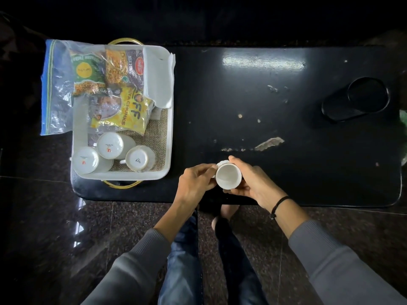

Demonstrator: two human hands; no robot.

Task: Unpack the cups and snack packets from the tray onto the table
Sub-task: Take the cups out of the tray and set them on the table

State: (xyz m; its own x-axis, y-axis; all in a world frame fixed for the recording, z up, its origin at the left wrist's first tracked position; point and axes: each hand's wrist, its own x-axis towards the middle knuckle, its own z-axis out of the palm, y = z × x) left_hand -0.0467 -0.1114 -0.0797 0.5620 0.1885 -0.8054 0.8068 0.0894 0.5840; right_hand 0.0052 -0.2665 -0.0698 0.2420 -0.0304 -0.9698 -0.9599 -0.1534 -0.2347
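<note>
A white cup (228, 175) is held over the black table's front edge, its mouth turned toward me. My left hand (196, 182) grips its left side and my right hand (253, 183) wraps its right side. The white tray (168, 137) with gold handles sits on the table's left end. Three white cups stand upside down in its near part: one at the left (86, 160), one in the middle (110, 145), one at the right (138, 159). Behind them lie a yellow snack packet (130, 111), a green one (87, 71) and an orange-and-purple one (125, 67).
The black table (275, 102) has worn patches in its top. A clear zip bag (56, 89) hangs off the tray's left side. White paper (158, 78) lines the tray's far right corner. A black cup holder (356, 100) sits at the table's right. My legs are below the table edge.
</note>
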